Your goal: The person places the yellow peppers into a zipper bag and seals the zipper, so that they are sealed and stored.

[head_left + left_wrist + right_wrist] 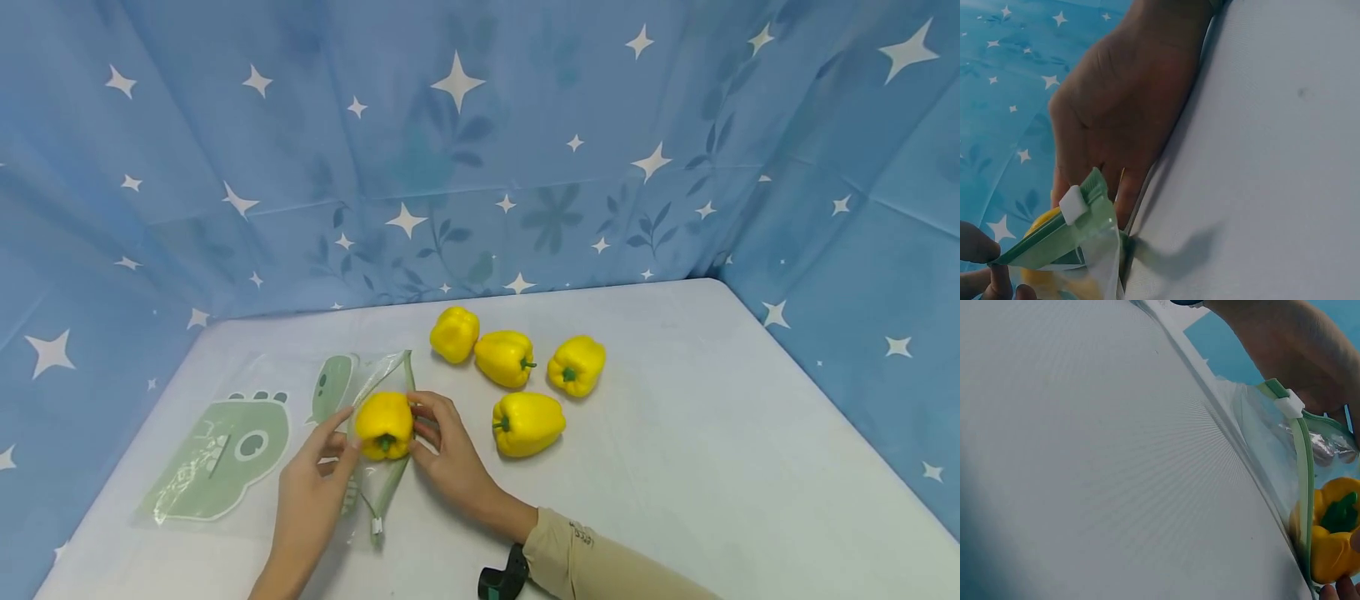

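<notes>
A yellow bell pepper (385,417) sits at the mouth of a clear zip bag (255,475) printed with a green dinosaur. My left hand (311,487) is at the pepper's left; in the left wrist view its fingers (999,280) pinch the bag's green zip strip (1054,240). From the right, my right hand (456,462) holds the pepper, thumb and index finger against its side. The right wrist view shows the pepper's green stem (1340,514) beside the strip, with a white slider (1290,404) near the strip's end.
Several more yellow bell peppers (528,423) lie right of and behind the bag on the white table (697,467). A dark wrist device (504,575) shows beside my right cuff. Blue star-patterned cloth (480,167) stands behind and at both sides.
</notes>
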Available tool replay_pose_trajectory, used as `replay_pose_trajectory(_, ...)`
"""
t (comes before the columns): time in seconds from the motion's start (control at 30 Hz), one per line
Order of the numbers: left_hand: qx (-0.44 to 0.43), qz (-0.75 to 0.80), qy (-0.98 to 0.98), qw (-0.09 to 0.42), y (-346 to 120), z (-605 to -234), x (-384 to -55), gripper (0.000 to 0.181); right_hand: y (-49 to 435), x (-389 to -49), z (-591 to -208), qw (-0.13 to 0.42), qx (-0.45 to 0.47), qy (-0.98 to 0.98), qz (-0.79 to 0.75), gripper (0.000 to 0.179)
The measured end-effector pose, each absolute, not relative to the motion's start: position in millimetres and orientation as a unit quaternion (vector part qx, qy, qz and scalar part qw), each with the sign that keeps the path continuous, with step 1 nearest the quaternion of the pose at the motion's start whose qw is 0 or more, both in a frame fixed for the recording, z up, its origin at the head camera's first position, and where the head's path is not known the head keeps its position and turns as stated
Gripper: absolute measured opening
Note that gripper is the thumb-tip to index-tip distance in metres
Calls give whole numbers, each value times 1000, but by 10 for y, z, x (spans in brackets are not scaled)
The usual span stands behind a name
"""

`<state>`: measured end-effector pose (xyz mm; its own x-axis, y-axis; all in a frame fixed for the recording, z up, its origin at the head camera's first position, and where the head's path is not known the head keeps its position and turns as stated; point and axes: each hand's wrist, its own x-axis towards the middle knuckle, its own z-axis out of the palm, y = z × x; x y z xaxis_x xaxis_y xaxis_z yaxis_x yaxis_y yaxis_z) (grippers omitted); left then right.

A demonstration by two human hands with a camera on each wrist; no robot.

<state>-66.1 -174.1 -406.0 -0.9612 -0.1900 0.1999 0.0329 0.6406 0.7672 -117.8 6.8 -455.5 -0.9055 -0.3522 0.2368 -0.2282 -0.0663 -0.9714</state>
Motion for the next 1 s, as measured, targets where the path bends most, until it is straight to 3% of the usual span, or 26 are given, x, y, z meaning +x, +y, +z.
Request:
replay_pose_trajectory(0.43,46,-456,-872,170,-1772,-4027,-646,39,38,-1167,-4569,38,-223,703,-674,51)
replay_pose_trajectory(1.0,20,-494,-858,136,-1756,-4001,-620,35,45,-1171,-4539,30,-264,735,-624,46)
